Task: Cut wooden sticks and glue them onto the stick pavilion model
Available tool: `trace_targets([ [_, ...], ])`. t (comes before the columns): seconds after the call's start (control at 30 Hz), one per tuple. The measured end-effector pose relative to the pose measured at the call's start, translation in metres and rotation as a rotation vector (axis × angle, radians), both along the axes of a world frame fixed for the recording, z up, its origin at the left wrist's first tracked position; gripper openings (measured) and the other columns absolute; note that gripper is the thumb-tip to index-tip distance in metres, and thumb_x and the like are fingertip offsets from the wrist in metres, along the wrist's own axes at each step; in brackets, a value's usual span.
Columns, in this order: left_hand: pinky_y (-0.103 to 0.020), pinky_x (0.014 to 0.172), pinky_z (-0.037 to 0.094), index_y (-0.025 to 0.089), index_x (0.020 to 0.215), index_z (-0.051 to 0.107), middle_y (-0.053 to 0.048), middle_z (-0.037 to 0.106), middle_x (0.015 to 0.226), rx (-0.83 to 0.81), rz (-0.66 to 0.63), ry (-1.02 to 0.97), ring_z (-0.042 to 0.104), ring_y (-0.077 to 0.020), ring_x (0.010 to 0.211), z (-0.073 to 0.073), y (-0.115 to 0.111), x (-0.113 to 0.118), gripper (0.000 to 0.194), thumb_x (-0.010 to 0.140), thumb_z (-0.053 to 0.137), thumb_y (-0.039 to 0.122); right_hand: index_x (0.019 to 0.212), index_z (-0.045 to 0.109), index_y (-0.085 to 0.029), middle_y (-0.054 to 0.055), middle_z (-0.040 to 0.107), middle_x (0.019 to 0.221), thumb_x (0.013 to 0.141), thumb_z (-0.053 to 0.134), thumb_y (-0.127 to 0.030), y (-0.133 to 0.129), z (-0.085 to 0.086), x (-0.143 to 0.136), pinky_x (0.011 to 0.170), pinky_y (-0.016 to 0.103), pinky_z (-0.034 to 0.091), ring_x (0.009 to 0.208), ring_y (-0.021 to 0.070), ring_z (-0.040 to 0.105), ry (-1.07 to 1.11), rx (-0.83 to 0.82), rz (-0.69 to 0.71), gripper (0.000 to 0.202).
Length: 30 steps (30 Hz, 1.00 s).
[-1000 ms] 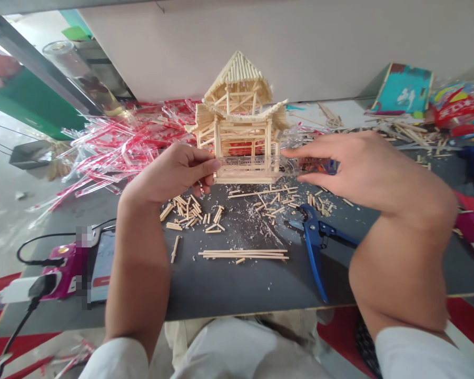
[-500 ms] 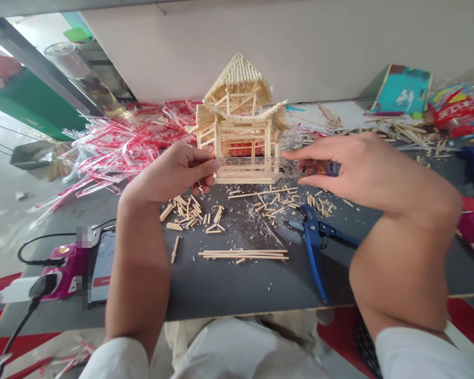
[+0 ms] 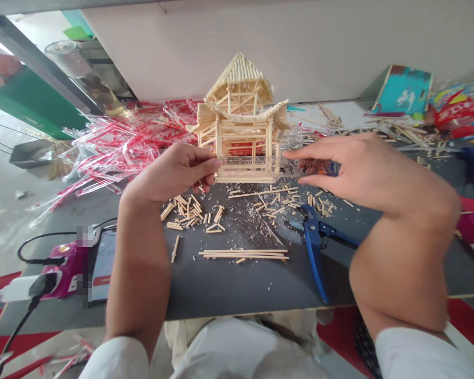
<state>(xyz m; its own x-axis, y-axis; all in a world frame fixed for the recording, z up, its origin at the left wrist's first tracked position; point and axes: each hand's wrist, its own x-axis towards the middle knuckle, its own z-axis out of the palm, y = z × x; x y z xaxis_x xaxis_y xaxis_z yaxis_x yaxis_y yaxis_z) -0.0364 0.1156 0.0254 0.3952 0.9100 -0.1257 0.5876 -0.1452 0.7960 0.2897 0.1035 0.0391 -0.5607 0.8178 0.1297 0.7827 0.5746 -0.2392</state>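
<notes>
A small pavilion model made of thin wooden sticks, with a pointed upper roof, stands on the dark table. Across its lower front lies a clear plastic ruler. My left hand pinches the ruler's left end between thumb and fingers, beside the model's left post. At the right, my right hand grips the ruler's other end, thumb and forefinger on its edges. Three or so long sticks lie in front, with short cut sticks behind them to the left.
A blue-handled cutter lies right of the long sticks. Red and clear plastic wrappers heap at the back left. A phone and a purple power strip are by my left forearm. Loose sticks lie back right.
</notes>
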Motion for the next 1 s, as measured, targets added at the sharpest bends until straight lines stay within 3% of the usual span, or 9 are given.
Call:
trace_targets([
  [0.8,-0.022,0.055,0.052,0.017,0.070,0.065,-0.005,0.069,0.068,-0.013,0.011,0.019,0.062,-0.0106,0.060,0.0031,-0.0023,0.0018,0.035,0.096,0.064,0.040,0.147,0.067,-0.043,-0.002,0.074,0.138,0.102,0.063,-0.040,-0.0021,0.0023,-0.0018,0.109,0.055,0.057,0.118,0.0346,0.075,-0.014,-0.001,-0.010,0.045],
  [1.0,-0.020,0.053,0.051,0.017,0.069,0.065,-0.004,0.069,0.067,-0.007,0.006,0.004,0.060,-0.0091,0.057,0.0016,-0.0013,0.0008,0.036,0.095,0.065,0.041,0.145,0.069,-0.039,0.000,0.075,0.137,0.102,0.063,-0.036,-0.0026,0.0030,-0.0027,0.107,0.052,0.058,0.115,0.0333,0.075,-0.013,0.006,-0.012,0.043],
])
